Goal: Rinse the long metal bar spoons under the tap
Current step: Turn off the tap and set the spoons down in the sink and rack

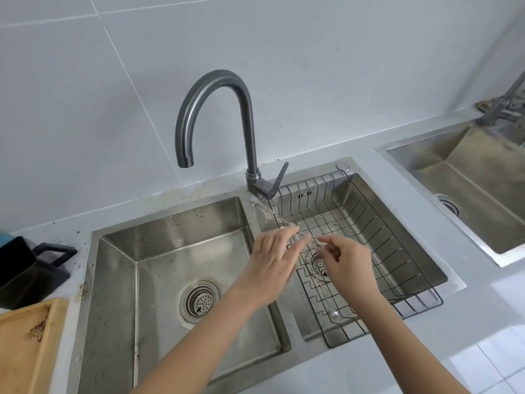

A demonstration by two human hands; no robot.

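Bar spoons (322, 282) lie in the wire basket (397, 245) over the right basin, twisted stems running from my hands down to a rounded end near the front. My right hand (348, 264) pinches the upper stems; my left hand (271, 264) is spread, gripping nothing. Risk, I think: the tap (216, 115) spout hangs over the left basin, dry, so rinsing misses. Spoon bowls blur behind the fingers (292, 230); the count is unclear
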